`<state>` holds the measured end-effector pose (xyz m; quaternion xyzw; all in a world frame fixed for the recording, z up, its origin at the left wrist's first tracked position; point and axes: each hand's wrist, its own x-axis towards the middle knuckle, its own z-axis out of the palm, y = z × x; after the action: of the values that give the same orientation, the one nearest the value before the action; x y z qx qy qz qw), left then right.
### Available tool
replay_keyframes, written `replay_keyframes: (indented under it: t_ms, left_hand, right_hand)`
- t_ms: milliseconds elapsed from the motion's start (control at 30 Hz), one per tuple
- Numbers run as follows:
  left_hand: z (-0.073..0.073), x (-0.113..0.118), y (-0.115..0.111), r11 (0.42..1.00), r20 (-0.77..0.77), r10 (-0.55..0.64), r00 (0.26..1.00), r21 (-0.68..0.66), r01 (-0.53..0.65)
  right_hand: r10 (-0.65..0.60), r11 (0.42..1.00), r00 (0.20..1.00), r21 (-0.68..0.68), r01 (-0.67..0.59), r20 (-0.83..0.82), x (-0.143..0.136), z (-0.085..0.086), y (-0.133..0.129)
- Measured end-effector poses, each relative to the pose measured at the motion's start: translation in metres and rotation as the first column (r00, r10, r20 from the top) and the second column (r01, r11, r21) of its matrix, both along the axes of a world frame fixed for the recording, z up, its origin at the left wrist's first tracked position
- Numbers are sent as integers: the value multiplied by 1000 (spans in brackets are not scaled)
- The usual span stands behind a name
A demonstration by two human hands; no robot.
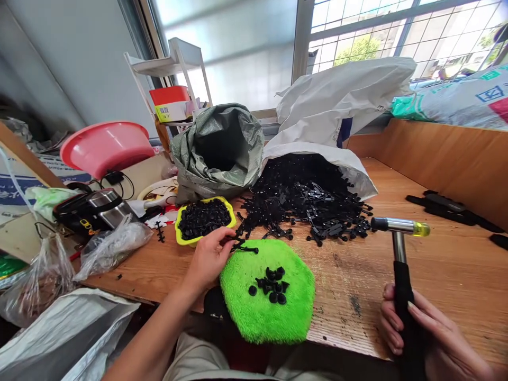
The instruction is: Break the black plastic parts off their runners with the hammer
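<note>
My left hand (212,257) pinches a thin black branched plastic part (246,248) over the upper left edge of a fuzzy green mat (262,323). Several small black round caps (273,286) lie in a loose group on the mat. At the right, my right hand (420,323) is wrapped round the black handle of a small hammer (400,226), held upright, its head with one black end and one clear yellow end. Beside my left hand, a yellow basket (186,241) holds many black caps.
Black plastic parts (313,201) spill from a white sack (357,172) behind the mat. A grey-green sack (186,174) stands open behind the basket. A steel flask (105,206) and pink basin (107,145) are left; black strips (448,206) lie right.
</note>
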<state>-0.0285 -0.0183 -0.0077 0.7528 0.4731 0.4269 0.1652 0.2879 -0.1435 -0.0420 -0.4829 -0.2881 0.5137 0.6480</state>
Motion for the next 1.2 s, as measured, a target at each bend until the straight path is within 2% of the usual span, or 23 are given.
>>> replay_keyframes:
  t_ms: [133, 200, 267, 367, 533, 667, 800, 900, 1000, 1100, 1200]
  left_hand:
    - [-7, -7, -16, 990, -194, -137, 971, 11, 142]
    - [-11, -9, -22, 991, -233, -129, 964, -3, 132]
    - [-13, -9, -22, 997, -236, -73, 969, -38, 66]
    - [-9, -6, -14, 995, -256, -34, 966, -101, 8]
    - [2, -1, -7, 989, -379, -150, 913, -65, 136]
    - [12, 4, -23, 995, -293, -89, 952, 20, 99]
    - [19, 20, -34, 972, -228, -234, 945, -61, 226]
    - [19, 38, -31, 969, -255, -244, 936, -103, 225]
    - [16, 52, -22, 963, -357, -258, 898, -164, 212]
    - [13, 55, -15, 970, -422, -237, 875, -161, 185]
    - [10, 49, -10, 982, -412, -184, 893, -115, 149]
  right_hand:
    - [29, 999, 994, -19, -31, -107, 2, -3, -2]
    - [42, 999, 992, -16, -44, -116, 2, -2, -3]
    - [54, 998, 992, -12, -56, -118, 2, -2, -4]
    - [67, 998, 990, 0, -68, -121, 2, -1, -5]
    - [55, 999, 990, 6, -54, -130, 1, -2, -3]
    - [33, 999, 997, -5, -33, -75, 1, -2, -1]
    - [37, 999, 998, -28, -38, -41, 1, -1, 1]
    - [49, 998, 997, -23, -50, -52, 3, -3, 0]
    - [89, 996, 992, 24, -87, -88, 4, -7, 0]
    - [97, 994, 987, 62, -90, -127, 3, -8, 0]
    - [92, 994, 987, 63, -84, -131, 1, -5, -1]
